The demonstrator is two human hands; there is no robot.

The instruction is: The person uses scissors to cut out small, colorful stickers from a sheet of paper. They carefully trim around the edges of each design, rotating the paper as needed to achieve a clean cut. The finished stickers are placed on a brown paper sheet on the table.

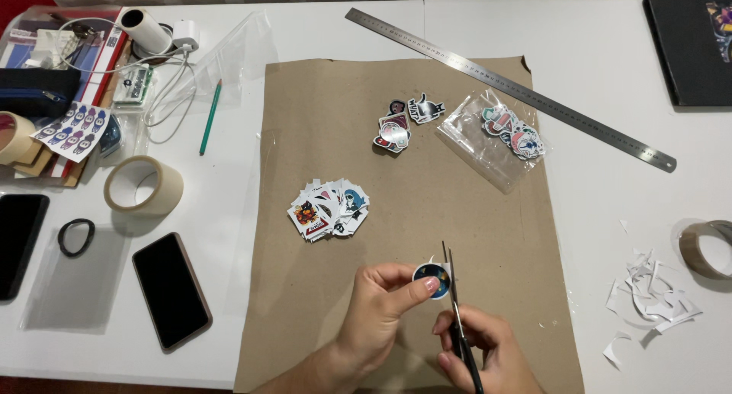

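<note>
Here, over brown paper (320, 135) spread on a white table (610, 81), the left hand (385, 299) pinches a small round sticker (431, 273) while the right hand (480, 348) grips scissors (451, 287), blades at its edge; a pile of cut stickers (328, 208) lies nearby.

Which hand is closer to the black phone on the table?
Left. The left hand is next to the phone, across the edge of the brown paper. The right hand, holding scissors, is farther over, beyond the left hand.
</note>
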